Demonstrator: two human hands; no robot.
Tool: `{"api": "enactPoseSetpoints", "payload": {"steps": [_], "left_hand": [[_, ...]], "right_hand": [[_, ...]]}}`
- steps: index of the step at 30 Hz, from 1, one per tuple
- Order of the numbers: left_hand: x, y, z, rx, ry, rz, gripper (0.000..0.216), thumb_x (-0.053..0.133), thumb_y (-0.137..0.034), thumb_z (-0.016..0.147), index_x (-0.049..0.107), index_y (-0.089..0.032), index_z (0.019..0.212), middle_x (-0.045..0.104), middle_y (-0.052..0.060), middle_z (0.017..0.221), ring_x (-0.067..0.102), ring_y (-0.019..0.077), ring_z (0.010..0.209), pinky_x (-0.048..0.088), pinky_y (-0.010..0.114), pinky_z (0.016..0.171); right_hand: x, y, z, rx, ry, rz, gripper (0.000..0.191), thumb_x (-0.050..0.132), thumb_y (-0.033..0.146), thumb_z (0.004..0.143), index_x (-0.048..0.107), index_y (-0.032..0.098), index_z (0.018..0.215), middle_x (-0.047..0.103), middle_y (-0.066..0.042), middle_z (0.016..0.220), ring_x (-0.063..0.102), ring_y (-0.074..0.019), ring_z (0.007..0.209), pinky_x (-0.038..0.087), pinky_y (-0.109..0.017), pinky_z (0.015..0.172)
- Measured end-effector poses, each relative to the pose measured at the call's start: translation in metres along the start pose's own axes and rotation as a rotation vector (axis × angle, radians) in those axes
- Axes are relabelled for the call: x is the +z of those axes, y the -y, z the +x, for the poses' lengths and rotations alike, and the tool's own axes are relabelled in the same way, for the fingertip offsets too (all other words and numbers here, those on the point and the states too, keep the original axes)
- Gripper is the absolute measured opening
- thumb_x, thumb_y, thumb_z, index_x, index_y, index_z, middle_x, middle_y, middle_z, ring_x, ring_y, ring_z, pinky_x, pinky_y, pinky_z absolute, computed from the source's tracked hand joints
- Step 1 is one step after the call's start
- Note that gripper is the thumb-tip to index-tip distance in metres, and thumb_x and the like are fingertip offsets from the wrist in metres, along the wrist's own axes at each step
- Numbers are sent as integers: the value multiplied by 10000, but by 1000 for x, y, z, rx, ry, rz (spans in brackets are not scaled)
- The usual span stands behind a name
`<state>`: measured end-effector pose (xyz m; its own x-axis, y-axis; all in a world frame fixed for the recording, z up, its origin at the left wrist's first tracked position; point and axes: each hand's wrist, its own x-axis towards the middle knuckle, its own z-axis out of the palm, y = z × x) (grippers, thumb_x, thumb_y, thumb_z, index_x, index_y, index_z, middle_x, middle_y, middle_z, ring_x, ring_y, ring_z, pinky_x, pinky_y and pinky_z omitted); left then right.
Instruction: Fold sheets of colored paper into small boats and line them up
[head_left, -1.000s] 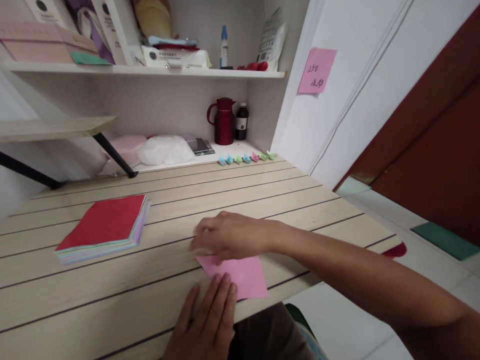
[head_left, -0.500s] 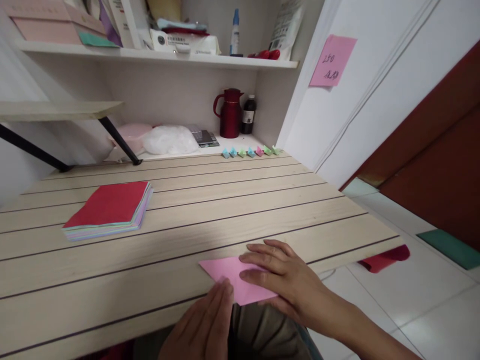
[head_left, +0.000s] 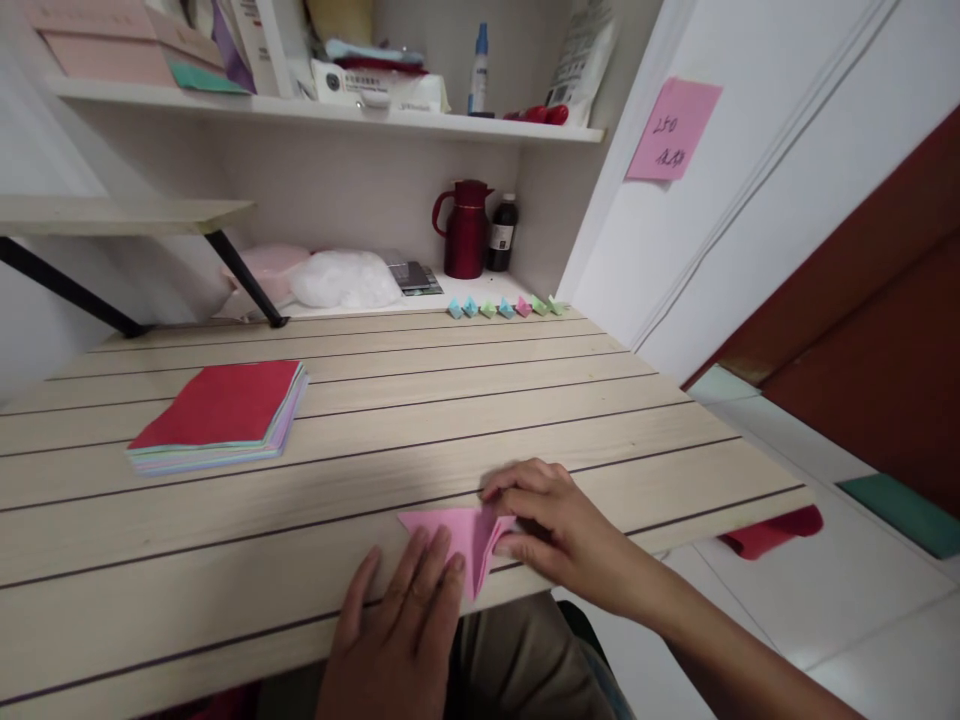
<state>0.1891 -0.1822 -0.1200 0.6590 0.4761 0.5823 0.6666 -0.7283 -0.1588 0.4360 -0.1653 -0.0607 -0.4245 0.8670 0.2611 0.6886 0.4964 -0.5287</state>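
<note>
A partly folded sheet of pink origami paper (head_left: 463, 528) lies at the near edge of the wooden table (head_left: 360, 420). My left hand (head_left: 401, 620) presses its left part down with spread, flat fingers. On the other side, my right hand (head_left: 562, 525) pinches the right flap between thumb and fingers and holds it raised, so a crease stands up near the paper's middle. Part of that flap is hidden behind my right fingers.
A stack of coloured paper (head_left: 217, 405), red on top, lies to the left. Several small folded paper pieces (head_left: 506, 308) line the far edge. Behind stand a red jug (head_left: 465, 235) and a dark bottle (head_left: 502, 235). A small raised shelf (head_left: 127, 213) is at the left.
My right hand has gone from lying flat on the paper to lifting its right flap. My left fingers have spread out and now rest flat on the left part.
</note>
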Motion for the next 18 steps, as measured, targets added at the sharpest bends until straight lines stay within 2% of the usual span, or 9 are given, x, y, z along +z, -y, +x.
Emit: {"api": "enactPoseSetpoints", "payload": {"steps": [3,7,15,18], "left_hand": [[2,-6,1,-38,50,47,422,487,-175,873,590,-208,1281,568,24,1402,542,161,1261,15,391,1225],[6,-13,1,-138,51,44,445,447,-153,876,569,-205,1302,541,29,1429,494,173,1306,24,436,1221],[3,-7,0,-41,71,103,430,475,-241,898,567,-211,1317,551,36,1425,481,187,1308,-2,419,1220],[2,-10,3,-110,28,56,391,436,-286,933,597,-212,1281,580,28,1396,495,178,1293,35,398,1220]], "right_hand": [[6,-1,9,65,-38,22,169,637,396,904,646,235,955,660,-58,1114,578,-228,1054,395,-402,927],[9,-3,17,141,-54,45,129,683,336,876,620,223,876,649,-32,1057,589,-213,989,394,-389,885],[15,-3,23,208,-75,38,173,762,316,805,620,218,813,637,-18,987,591,-206,927,403,-372,845],[16,-3,24,209,-77,58,180,743,341,822,612,218,805,638,-25,979,591,-214,936,409,-387,864]]}}
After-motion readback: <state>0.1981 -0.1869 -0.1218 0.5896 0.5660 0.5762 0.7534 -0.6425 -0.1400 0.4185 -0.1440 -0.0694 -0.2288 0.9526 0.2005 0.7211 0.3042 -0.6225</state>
